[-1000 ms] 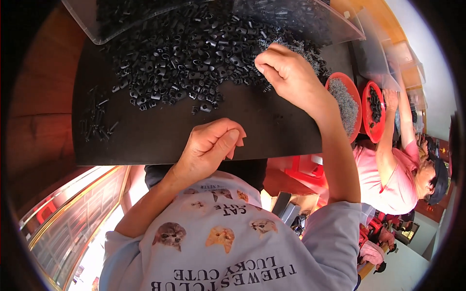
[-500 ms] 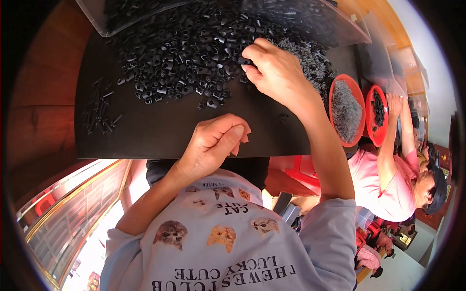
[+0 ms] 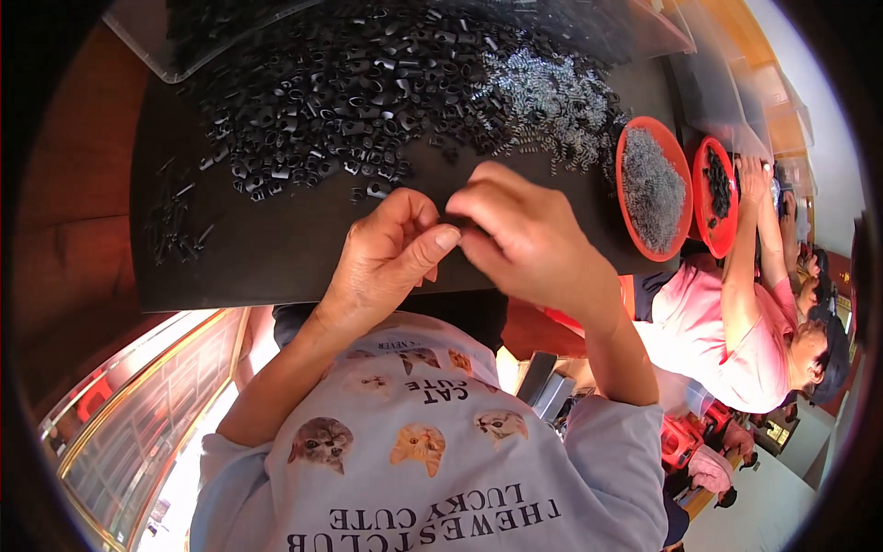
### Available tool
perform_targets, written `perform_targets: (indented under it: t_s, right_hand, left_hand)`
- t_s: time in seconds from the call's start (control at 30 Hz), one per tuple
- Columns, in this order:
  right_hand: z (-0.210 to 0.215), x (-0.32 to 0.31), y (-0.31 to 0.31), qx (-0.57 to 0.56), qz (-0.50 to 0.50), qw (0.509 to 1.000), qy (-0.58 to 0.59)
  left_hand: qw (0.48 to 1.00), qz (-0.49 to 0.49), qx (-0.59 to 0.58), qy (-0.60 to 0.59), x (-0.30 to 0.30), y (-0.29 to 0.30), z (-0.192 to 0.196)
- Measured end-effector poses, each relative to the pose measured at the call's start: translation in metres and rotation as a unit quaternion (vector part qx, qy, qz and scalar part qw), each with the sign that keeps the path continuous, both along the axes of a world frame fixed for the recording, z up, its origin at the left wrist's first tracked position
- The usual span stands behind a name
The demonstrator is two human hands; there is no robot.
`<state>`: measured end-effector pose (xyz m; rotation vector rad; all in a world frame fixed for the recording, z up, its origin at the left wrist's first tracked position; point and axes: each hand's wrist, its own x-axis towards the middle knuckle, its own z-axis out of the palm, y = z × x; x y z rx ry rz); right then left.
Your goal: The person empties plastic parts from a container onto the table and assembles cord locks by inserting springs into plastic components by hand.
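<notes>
The right hand (image 3: 524,230) had been drawn back from the heap of black parts (image 3: 313,110) and brought to the left hand (image 3: 391,248), so the handling had been shifted from the heap to the near edge of the tabletop (image 3: 276,262). The fingers of both hands were curled nearly closed, their tips almost met; a dark bit was glimpsed between them, but whether a part was gripped, and by which hand, could not be told. By the hand's withdrawal, the loose springs (image 3: 552,101) had been laid open to view, spread against the right side of the black heap. Behind the heap, a clear plastic bin (image 3: 184,64) was seen, with more black parts visible through its wall. To the right, a red bowl (image 3: 676,152) was filled with grey springs (image 3: 653,193), and just beside it a smaller red bowl (image 3: 719,241) was partly filled with black pieces (image 3: 716,184). Thin black rods (image 3: 175,221) were scattered at the left.
</notes>
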<state>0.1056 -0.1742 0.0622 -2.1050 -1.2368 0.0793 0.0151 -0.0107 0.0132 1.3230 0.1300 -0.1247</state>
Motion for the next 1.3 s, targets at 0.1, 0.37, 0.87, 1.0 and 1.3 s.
perform_targets:
  t_s: [0.1, 0.37, 0.87, 1.0, 1.3]
  right_hand:
    - [0.002, -0.01, 0.0, -0.008, -0.016, 1.0, 0.001]
    - [-0.012, -0.011, -0.003, 0.127, -0.026, 0.982, 0.135]
    - [-0.005, -0.007, -0.004, 0.115, -0.009, 0.986, 0.119]
    - [-0.001, 0.038, -0.047, -0.01, -0.104, 0.994, -0.026]
    - [-0.012, 0.07, -0.044, -0.242, -0.068, 0.95, -0.186]
  left_hand:
    - [1.0, -0.018, -0.003, -0.01, 0.001, 0.002, 0.001]
    - [0.999, -0.023, -0.009, -0.038, -0.001, 0.003, 0.002]
    - [0.996, -0.028, -0.051, -0.067, -0.006, 0.007, -0.007]
    - [0.996, -0.029, -0.068, -0.052, -0.005, 0.006, -0.007]
    - [0.997, -0.012, -0.063, -0.037, -0.005, 0.004, -0.004]
